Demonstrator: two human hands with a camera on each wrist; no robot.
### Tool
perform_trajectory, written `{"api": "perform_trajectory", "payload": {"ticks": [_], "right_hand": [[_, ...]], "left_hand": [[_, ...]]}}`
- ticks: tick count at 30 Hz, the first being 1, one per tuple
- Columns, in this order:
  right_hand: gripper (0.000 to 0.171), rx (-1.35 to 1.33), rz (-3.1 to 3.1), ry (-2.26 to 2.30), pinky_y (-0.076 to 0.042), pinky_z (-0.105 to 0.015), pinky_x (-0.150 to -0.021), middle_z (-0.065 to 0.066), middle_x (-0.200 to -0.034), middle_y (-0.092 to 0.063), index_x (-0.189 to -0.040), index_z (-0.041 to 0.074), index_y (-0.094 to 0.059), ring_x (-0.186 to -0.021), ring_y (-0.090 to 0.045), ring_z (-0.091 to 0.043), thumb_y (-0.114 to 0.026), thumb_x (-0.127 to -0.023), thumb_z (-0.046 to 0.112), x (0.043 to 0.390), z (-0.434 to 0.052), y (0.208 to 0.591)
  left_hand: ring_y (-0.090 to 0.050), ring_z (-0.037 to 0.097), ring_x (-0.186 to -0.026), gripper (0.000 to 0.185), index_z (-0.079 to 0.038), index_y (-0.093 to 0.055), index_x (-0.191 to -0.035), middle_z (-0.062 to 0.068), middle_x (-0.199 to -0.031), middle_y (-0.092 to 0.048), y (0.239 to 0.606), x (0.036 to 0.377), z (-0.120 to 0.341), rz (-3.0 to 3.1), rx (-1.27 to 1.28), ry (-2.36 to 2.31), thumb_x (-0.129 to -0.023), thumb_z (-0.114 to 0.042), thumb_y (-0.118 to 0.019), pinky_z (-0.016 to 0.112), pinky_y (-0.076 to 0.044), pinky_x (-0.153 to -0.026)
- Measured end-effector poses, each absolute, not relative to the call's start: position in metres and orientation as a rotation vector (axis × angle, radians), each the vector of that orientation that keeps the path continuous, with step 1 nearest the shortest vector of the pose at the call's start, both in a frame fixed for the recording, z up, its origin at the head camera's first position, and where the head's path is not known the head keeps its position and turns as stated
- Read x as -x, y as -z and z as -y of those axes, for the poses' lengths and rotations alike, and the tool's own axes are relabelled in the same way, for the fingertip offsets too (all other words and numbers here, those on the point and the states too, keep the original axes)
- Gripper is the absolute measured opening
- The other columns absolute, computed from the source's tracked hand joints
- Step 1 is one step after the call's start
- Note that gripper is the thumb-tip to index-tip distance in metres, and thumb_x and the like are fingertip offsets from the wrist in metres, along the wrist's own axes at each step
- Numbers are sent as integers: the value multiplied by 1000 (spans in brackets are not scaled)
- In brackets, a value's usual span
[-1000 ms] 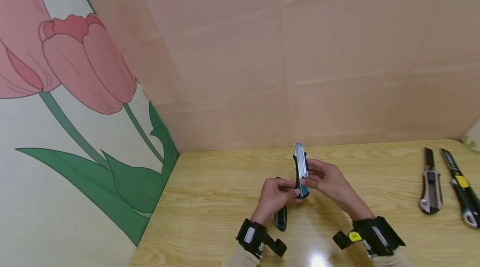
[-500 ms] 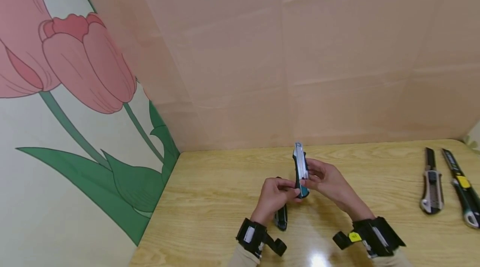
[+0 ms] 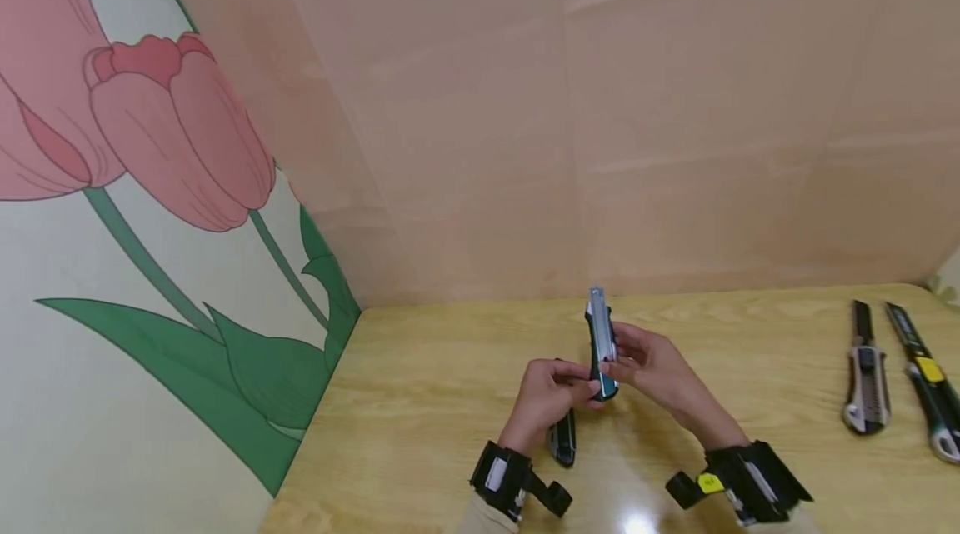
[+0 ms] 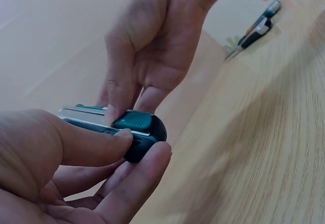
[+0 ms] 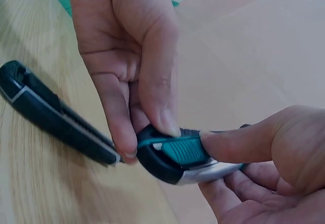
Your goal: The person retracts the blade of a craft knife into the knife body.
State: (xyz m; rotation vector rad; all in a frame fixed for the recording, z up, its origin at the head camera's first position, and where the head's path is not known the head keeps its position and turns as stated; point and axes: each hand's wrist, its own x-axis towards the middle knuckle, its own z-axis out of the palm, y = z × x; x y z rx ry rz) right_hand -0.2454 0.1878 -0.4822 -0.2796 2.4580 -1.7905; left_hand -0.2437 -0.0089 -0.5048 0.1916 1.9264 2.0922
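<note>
Both hands meet above the bench (image 3: pixel 420 401), sharing one knife (image 3: pixel 602 342) held upright so its butt end faces the person. The right hand (image 3: pixel 652 367) wraps the body to steady it; the left hand (image 3: pixel 547 396) pinches the teal end cap (image 4: pixel 133 120) between thumb and finger. A black cutter (image 3: pixel 561 438) lies under the left hand, two more cutters (image 3: pixel 866 376) well apart to the right

Both hands (image 5: pixel 127 56) pinching teal utility knife (image 5: pixel 177 158) above table (image 5: pixel 30 183)
</note>
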Motion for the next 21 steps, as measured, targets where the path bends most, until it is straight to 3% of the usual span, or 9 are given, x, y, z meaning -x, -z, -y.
{"api": "perform_trajectory", "payload": {"ticks": [3, 7, 12, 21], "right_hand": [[67, 280, -2476, 1764, -56, -54, -99, -25, -142, -57, -156, 1, -39, -125, -60, -41, -71, -98, 13, 243, -187, 482], [61, 273, -2522, 1717, -56, -54, -97, -22, -138, -61, -153, 1, -44, -120, -62, -37, -69, -101, 20, 244, -190, 480], [53, 211, -2559, 1679, -55, -58, -97, -20, -130, -66, -145, -1, -54, -110, -68, -31, -60, -106, 34, 246, -195, 480], [57, 108, -2567, 1731, -63, -44, -86, -29, -135, -60, -141, -8, -54, -102, -70, -29, -61, -105, 36, 249, -198, 483]], "left_hand": [[-76, 38, -86, 9, -2, -79, -98, 12, -101, -70, 506, 242, 9, -1904, -204, -2087, -91, 2, -76, 48, -62, -87], [-74, 43, -90, 10, -2, -78, -102, 10, -99, -72, 505, 241, 9, -1906, -240, -2047, -92, -1, -75, 38, -63, -87], [-76, 38, -83, 11, -1, -78, -102, 12, -89, -77, 503, 240, 12, -1938, -256, -1970, -91, -4, -77, 36, -64, -82], [-77, 32, -78, 10, -3, -77, -102, 12, -86, -77, 498, 240, 17, -1929, -313, -1842, -92, -7, -77, 37, -65, -79]]}}
